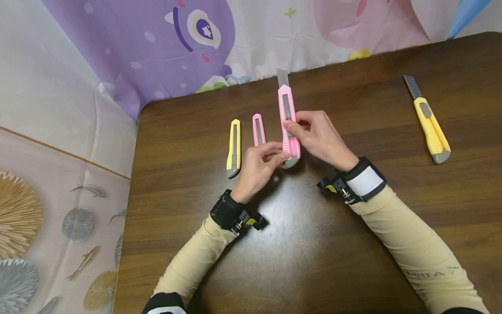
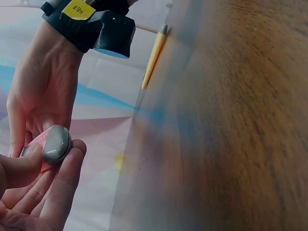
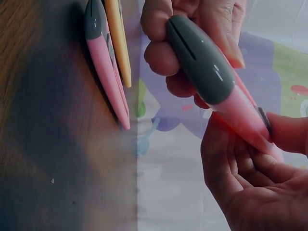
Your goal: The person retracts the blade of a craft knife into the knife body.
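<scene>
Curtain [image 1: 270, 48] is hanging at the far edge of the wooden surface [image 1: 306, 261]; could be snagged if the reach is overshot. Large pink cutter [image 1: 286, 109] is being held up over the surface near that edge: body being gripped by the right hand [image 1: 323, 138], tail end being pinched by the left hand [image 1: 258, 168]. If either grip is loosened, a hand could be nicked. Large yellow cutter [image 1: 430, 128] is lying near the far right corner, yellow blade [image 1: 412, 87] bared; could be brushed if the right hand is swung out. Small yellow cutter [image 1: 234, 148] and small pink cutter [image 1: 258, 130] are lying toward the far left corner; the latter could be knocked by the nearby left hand. Pink blade [image 1: 283, 78] is being aimed curtainward; slider [image 3: 264, 119] is being thumbed, so blade could be run out by a slip.
</scene>
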Demonstrator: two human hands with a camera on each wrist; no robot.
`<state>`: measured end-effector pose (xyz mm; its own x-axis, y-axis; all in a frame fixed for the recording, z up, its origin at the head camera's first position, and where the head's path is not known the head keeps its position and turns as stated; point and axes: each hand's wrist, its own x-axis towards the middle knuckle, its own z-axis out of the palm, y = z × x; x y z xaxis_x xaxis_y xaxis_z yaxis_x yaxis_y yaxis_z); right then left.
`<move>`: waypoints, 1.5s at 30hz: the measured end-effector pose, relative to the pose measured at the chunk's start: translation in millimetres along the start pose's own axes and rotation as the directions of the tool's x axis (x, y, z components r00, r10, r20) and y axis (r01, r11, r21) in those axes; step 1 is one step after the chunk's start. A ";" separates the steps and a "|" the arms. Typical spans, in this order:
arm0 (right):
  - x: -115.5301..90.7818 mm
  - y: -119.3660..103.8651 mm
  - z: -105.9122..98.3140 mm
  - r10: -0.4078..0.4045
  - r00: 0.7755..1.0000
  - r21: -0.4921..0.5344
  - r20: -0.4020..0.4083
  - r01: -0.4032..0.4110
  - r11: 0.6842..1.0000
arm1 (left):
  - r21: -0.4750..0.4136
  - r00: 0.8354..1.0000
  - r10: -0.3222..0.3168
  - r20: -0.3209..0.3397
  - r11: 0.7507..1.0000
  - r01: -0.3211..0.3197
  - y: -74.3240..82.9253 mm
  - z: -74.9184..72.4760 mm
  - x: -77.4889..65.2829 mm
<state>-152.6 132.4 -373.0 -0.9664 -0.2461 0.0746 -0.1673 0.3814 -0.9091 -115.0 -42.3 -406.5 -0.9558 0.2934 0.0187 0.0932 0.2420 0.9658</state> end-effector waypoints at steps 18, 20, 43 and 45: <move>0.9 1.4 3.5 0.023 0.999 0.045 0.025 -0.024 0.999 | -0.032 1.000 -0.007 -0.018 0.999 0.006 -0.6 -2.2 0.8; 1.0 1.2 4.1 0.021 1.000 0.049 0.019 -0.022 0.999 | -0.029 1.000 -0.003 -0.025 1.000 0.002 -0.9 -2.5 1.0; 0.3 4.7 12.2 -0.015 0.998 -0.003 -0.057 0.015 1.000 | -0.075 0.997 -0.033 -0.075 0.997 0.027 -1.1 -3.3 2.6; 0.3 5.6 13.0 -0.016 0.997 -0.004 -0.070 0.015 1.000 | -0.071 0.997 -0.030 -0.077 0.997 0.025 -1.1 -3.3 2.7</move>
<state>-151.3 122.8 -383.4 -0.9749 -0.1893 0.1172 -0.1830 0.3813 -0.9061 -118.6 -44.9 -406.7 -0.9769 0.2135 0.0095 0.0495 0.1826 0.9819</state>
